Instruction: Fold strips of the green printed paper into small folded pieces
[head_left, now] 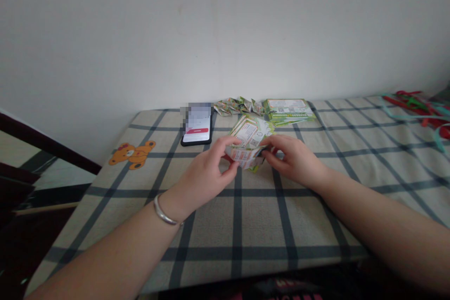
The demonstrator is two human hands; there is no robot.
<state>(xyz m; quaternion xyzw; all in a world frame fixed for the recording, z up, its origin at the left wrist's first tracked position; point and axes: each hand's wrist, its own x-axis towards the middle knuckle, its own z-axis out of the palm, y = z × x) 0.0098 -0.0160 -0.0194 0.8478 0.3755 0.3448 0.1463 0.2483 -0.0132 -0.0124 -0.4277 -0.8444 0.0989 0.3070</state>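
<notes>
Between my two hands is a small printed paper carton point(246, 154), white and green with orange print. My left hand point(207, 171), with a silver bangle at the wrist, pinches its left end between thumb and fingers. The fingers of my right hand point(295, 157) close on its right end, where a dark gap shows. Just behind it lies a fanned stack of flat green-and-white cartons point(248, 131), partly covered by the held one and my fingertips. What the carton contains, if anything, is hidden.
Against the wall lie a row of small crumpled or folded green-white pieces point(234, 105) and another flat carton stack point(290, 107). A phone point(197, 126) with a lit screen lies left of them. Red, green and teal strips point(418, 108) lie far right on the checked tablecloth point(207, 243).
</notes>
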